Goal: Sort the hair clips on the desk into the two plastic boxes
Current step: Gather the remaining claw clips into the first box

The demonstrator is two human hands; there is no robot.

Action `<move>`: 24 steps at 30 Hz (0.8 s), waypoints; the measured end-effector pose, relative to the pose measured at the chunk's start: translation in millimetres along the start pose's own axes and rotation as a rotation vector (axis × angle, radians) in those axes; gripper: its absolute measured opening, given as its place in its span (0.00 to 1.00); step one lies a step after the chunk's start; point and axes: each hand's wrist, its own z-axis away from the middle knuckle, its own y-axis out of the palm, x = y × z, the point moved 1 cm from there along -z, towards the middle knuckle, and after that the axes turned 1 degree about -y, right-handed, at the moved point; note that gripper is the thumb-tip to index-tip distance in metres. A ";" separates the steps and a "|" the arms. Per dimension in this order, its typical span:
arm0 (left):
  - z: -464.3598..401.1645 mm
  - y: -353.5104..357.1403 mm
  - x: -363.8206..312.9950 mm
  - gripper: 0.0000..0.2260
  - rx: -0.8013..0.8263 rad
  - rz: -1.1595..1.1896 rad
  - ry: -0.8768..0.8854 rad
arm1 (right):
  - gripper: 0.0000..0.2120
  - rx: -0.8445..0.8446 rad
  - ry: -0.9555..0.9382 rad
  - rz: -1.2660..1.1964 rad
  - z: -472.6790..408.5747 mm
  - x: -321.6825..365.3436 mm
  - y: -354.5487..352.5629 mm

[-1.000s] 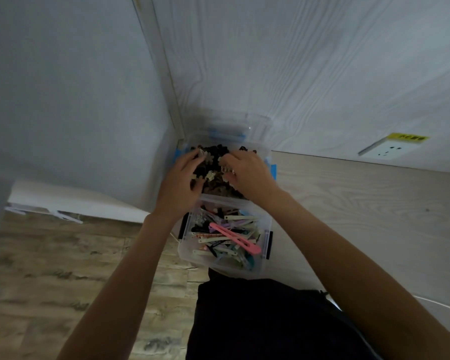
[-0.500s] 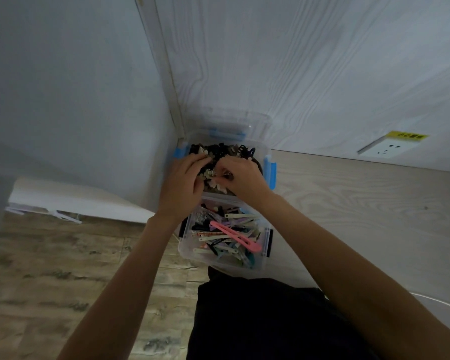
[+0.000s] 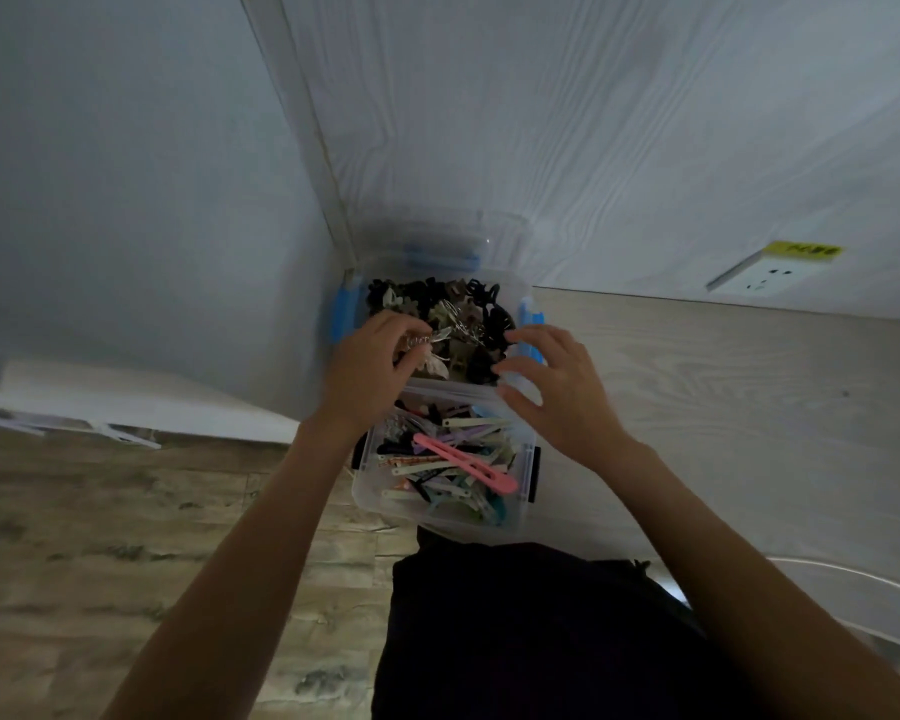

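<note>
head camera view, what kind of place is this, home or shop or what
Probably a room in a home or small office: a pale wood-grain desk set into a corner, a white wall socket above it, and wood-look plank flooring.

A plain domestic or office-like room corner, seen from a seat at a desk. The pale wood-grain desk (image 3: 723, 407) runs off toward three o'clock, pushed against a white wall panelled in faint wood-grain wallpaper (image 3: 593, 122). At two o'clock a white wall socket (image 3: 765, 275) carries a yellow label (image 3: 804, 249). The two walls meet in a corner at twelve o'clock. Down at eight o'clock lies wood-look plank flooring (image 3: 74, 563), with a white baseboard (image 3: 141, 407) along the wall at nine o'clock. No machines or shop fittings, just bare, dimly lit surfaces.
</note>
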 end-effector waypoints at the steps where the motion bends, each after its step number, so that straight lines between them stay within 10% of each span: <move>1: 1.8 0.7 -2.4 0.08 -0.012 0.048 -0.023 | 0.13 0.017 0.011 0.013 1.5 -0.8 1.7; 11: -22.6 29.6 -54.9 0.09 0.091 0.010 0.209 | 0.15 -0.113 0.234 -0.099 -5.6 -11.3 -9.0; 24: -46.5 40.0 -63.2 0.07 0.079 -0.108 0.090 | 0.13 -0.063 0.303 -0.086 -17.7 -6.0 -0.2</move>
